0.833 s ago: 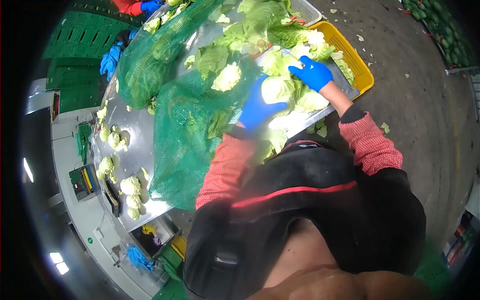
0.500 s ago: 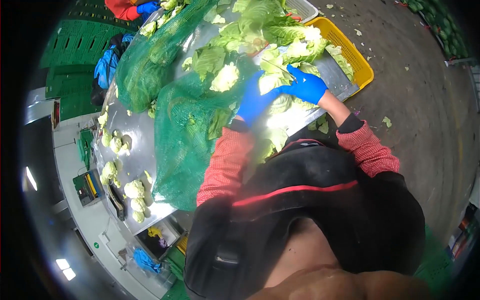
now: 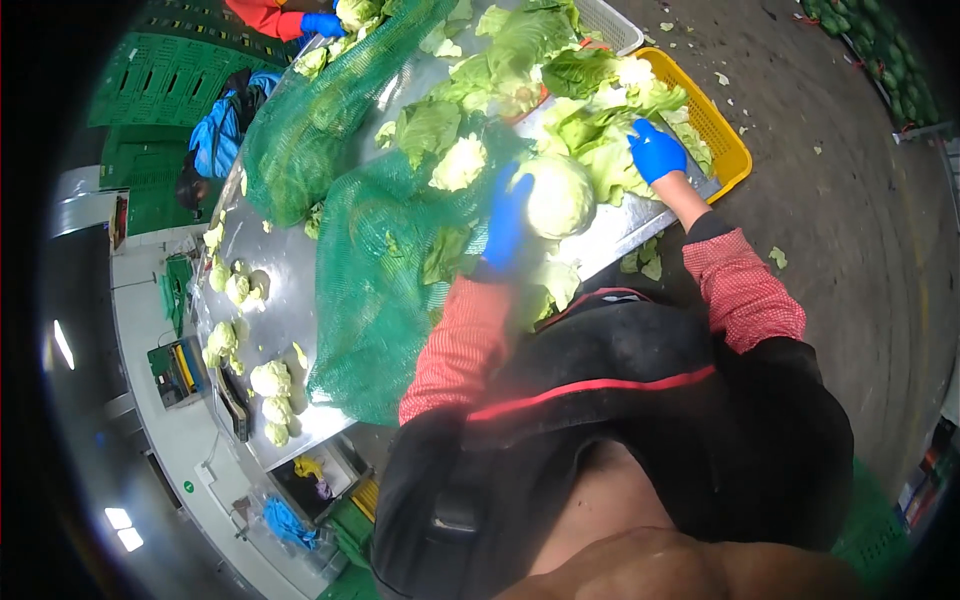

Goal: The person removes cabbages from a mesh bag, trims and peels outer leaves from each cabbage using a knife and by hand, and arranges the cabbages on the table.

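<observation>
From here that cabbage [image 3: 560, 198] looks weighty, firm: cup its sides. Left hand [image 3: 507, 218] has fingers apart; right hand's [image 3: 657, 153], I can't tell.

Blue gloves [image 3: 660, 153] cover the fingers [image 3: 641, 132]; behind these come a dark right cuff [image 3: 708, 227], red-and-pale checked sleeves [image 3: 742, 285] and, farthest back, a black outer garment [image 3: 600, 345] with a red stripe [image 3: 600, 385].

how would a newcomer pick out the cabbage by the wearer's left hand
Over the metal table, find the wearer's blue-gloved left hand. The cabbage just right of it is a smooth, pale ball, unlike the loose, ruffled leaves beside it.
</observation>
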{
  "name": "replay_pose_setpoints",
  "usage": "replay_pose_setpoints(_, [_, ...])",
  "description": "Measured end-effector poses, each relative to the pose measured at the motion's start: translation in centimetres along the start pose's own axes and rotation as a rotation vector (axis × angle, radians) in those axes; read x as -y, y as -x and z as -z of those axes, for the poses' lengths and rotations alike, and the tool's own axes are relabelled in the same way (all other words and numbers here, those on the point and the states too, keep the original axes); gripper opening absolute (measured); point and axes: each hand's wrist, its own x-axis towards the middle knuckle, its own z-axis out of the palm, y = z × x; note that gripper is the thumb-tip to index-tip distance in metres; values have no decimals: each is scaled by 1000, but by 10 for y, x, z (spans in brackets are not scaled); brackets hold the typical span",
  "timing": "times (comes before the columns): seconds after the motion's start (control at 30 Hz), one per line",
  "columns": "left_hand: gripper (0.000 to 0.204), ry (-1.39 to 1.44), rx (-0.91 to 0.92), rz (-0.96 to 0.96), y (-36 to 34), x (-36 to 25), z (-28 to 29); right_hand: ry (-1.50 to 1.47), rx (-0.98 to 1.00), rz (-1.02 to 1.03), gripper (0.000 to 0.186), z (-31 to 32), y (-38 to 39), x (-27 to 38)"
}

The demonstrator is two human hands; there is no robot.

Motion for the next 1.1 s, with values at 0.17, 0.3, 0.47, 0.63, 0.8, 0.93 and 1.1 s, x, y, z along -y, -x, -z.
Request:
replay_pose_setpoints(0.17, [74,776,229,378,5,-2,7,-102,64,122,69,60,33,77])
replay_pose_setpoints(0.3, [72,320,272,599,-3,19,36,-168,330,182,79,47,57,91])
replay_pose_setpoints(0.47, [63,-1168,248,-360,-15,1,23,-233,481,50,75,52,39,72])
replay_pose_setpoints(0.63, [83,-1235,107,-868,-53,5,-11,-260,273,147,54,52,39,65])
replay_pose_setpoints(0.8, [93,-1265,47,-513,-64,-1,-32,52,45,201,23,61,59,64])
replay_pose_setpoints(0.93, [96,-1301,32,-265,-68,-6,-47,69,58,106,16,47,72,57])
replay_pose_setpoints(1.1, [96,-1381,2,-265,-56,-11,-65,94,-51,132,14,31,41,32])
